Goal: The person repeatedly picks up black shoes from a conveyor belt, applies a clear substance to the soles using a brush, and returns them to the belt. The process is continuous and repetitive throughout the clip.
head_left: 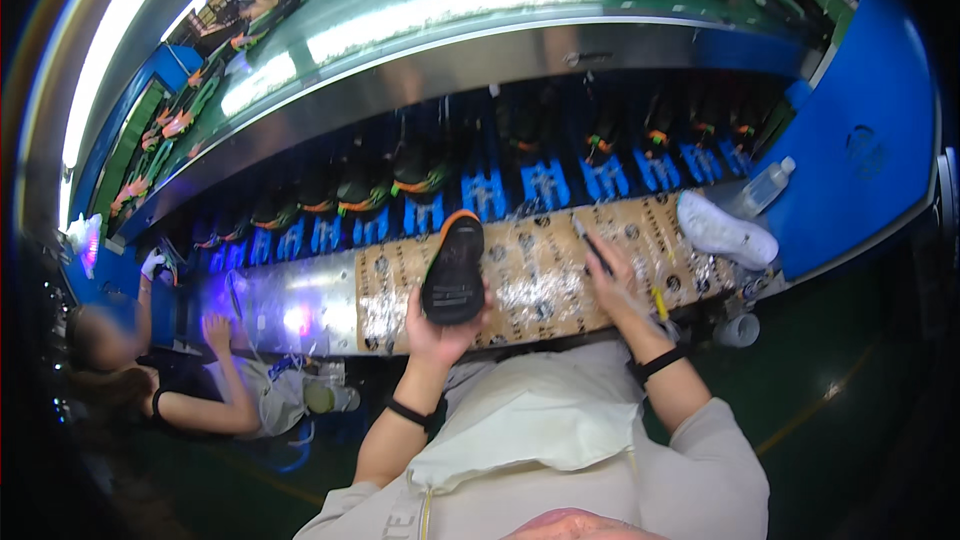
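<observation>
My left hand [437,338] is wrapped round the heel end of a black shoe [455,275] with an orange edge at its toe. The shoe is held up, toe pointing away from me, over the bench. To the right, my right hand [615,278] is closed on a slim, dark pen-like tool [598,254]; its thin pale tip points up and left, apart from the shoe. Below both lies the bench top [540,275], covered in printed brown paper under shiny clear film. What the tool's tip is made of is too small to tell.
Behind the bench, several dark shoes [420,170] stand along a row of blue holders [545,185]. Farther up runs a green conveyor belt [400,25] carrying shoes. A white foot-shaped piece [722,230] and a clear bottle [768,186] lie at right. A co-worker [200,395] sits at left.
</observation>
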Demonstrator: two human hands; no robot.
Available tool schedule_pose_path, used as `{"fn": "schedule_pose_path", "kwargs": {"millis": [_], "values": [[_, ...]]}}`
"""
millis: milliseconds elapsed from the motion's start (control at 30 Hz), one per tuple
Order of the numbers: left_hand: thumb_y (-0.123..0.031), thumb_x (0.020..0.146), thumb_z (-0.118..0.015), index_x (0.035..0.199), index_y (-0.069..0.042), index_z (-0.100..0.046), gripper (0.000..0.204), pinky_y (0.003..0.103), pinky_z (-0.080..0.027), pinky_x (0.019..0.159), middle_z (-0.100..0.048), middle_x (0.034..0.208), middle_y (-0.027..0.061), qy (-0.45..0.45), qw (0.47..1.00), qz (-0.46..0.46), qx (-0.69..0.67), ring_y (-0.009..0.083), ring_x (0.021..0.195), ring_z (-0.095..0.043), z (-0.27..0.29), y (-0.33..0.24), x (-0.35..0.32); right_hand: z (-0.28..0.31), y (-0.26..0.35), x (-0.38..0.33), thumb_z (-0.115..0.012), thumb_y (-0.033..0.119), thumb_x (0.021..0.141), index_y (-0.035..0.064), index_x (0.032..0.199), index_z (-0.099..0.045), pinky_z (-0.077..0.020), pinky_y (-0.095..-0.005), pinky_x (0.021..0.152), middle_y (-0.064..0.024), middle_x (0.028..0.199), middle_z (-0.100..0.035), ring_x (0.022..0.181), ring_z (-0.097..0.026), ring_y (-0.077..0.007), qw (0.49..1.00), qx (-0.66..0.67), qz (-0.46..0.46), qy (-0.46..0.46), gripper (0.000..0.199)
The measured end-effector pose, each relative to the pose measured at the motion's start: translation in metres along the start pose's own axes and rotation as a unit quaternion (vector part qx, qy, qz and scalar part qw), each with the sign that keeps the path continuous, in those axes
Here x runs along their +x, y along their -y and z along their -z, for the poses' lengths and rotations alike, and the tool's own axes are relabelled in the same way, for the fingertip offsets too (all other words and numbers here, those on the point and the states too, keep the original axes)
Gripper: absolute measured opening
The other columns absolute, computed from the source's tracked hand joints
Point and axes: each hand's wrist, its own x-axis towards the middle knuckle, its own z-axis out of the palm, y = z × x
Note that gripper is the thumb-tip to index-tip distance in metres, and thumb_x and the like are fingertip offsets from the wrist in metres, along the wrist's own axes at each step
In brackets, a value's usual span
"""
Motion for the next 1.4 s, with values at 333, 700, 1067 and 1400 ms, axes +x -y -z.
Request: {"fn": "schedule_pose_path", "kwargs": {"millis": [333, 700, 1067, 1400], "values": [[-0.066, 0.108, -0.037, 0.160, 0.003, -0.041, 0.087, 0.057, -0.062, 0.094, -0.063, 0.140, 0.0333, 0.284, 0.920, 0.063, 0.263, 0.0453, 0.118, -0.070, -0.243, -0.009, 0.102, 0.000, -0.002, -0.005, -0.072, 0.018, 0.101, 0.0032, 0.135, -0.072, -0.0562, -0.0447, 0.089, -0.0216, 0.109, -0.073, 0.100, -0.072, -0.0404, 0.998, 0.018, -0.048, 0.031, 0.037], [-0.042, 0.113, -0.057, 0.147, 0.010, -0.054, 0.063, 0.041, -0.063, 0.092, -0.072, 0.127, 0.0267, 0.117, 0.800, -0.135, 0.572, 0.0331, 0.108, -0.077, -0.304, -0.035, 0.175, -0.003, -0.001, -0.003, -0.071, 0.011, 0.101, 0.0024, 0.133, -0.073, -0.0562, -0.0419, 0.088, -0.0204, 0.110, -0.074, 0.098, -0.073, -0.0367, 0.999, 0.044, -0.007, 0.006, 0.034], [-0.038, 0.097, -0.073, 0.130, 0.000, -0.073, 0.050, 0.048, -0.055, 0.104, -0.072, 0.123, 0.0257, -0.299, 0.034, -0.388, 0.871, 0.0370, 0.120, -0.070, -0.264, -0.333, 0.120, -0.009, -0.018, -0.006, -0.064, 0.013, 0.104, -0.0046, 0.137, -0.069, -0.0558, -0.0426, 0.088, -0.0214, 0.116, -0.073, 0.100, -0.072, -0.0342, 0.993, 0.063, -0.082, 0.056, 0.038], [-0.025, 0.104, -0.050, 0.150, -0.008, -0.057, 0.049, 0.075, -0.039, 0.110, -0.055, 0.151, 0.0248, -0.540, -0.180, -0.198, 0.798, 0.0454, 0.143, -0.052, -0.228, -0.559, 0.035, -0.006, -0.019, -0.005, -0.064, 0.017, 0.104, -0.0079, 0.137, -0.068, -0.0570, -0.0448, 0.093, -0.0253, 0.120, -0.073, 0.106, -0.073, -0.0381, 0.994, 0.019, -0.081, 0.064, 0.041]]}}
